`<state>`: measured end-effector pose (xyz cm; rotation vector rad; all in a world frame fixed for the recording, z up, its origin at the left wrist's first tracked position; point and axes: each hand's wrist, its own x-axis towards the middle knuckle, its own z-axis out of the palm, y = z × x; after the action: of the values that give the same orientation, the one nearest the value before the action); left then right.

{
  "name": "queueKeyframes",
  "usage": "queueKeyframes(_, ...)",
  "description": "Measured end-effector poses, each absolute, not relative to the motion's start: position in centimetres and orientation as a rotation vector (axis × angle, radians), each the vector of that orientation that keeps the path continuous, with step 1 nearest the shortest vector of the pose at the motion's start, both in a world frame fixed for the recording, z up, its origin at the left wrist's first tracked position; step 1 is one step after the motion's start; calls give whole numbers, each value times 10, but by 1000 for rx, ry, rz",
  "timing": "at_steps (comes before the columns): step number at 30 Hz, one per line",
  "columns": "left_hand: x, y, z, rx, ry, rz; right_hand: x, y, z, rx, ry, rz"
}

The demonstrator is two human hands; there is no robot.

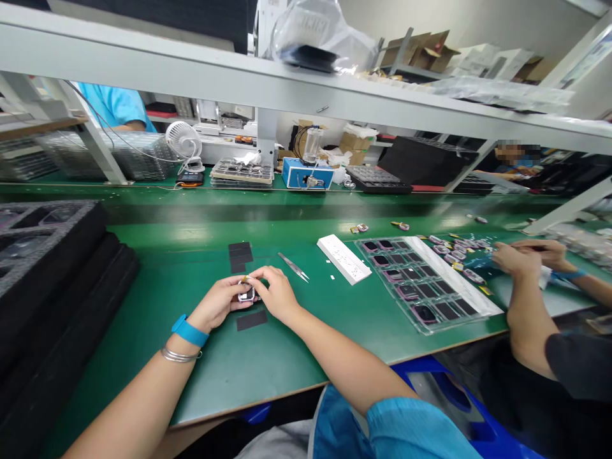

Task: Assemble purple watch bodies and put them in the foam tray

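Observation:
A small rounded-square case (245,293), pale-rimmed with a dark middle, is held just above the green mat. My left hand (220,305) is closed around its left side. From the right, my right hand (274,288) pinches at its upper edge, where a small yellowish tab shows. Dark rectangular sheets (240,255) lie beyond my hands, and another dark sheet (252,320) is just in front of them. Metal tweezers (294,268) rest to the right of my right hand.
Right of the tweezers are a white block (344,258) and a clear tray (421,328) of dark square parts. A co-worker's hands (521,258) work beside scattered small parts (454,250). Black foam trays (57,280) are stacked at left; a shelf beam (306,89) crosses above.

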<state>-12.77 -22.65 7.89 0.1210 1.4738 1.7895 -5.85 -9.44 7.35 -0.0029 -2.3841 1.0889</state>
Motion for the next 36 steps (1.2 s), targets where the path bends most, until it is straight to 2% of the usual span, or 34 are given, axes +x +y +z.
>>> queueKeyframes(5,-136,-232,82,41,1173,1874,-58,-94,71,234,-2454,835)
queueKeyframes(8,-138,-236,83,94,1168,1891,-58,-93,71,268,-2431,926)
queueKeyframes(10,-137,-236,84,181,1220,1875,-59,-92,69,178,-2357,1122)
queueKeyframes(15,-133,-234,83,316,1329,1855,-66,-87,57,26,-2131,2086)
queueKeyframes(17,-133,-233,80,361,1359,1853,-68,-86,53,34,-2052,2292)
queueKeyframes(31,-139,-228,68,461,1395,1876,-76,-93,41,-78,-1924,2280)
queueKeyframes(36,-115,-234,95,348,1564,2051,-73,-86,45,-88,-1871,2399)
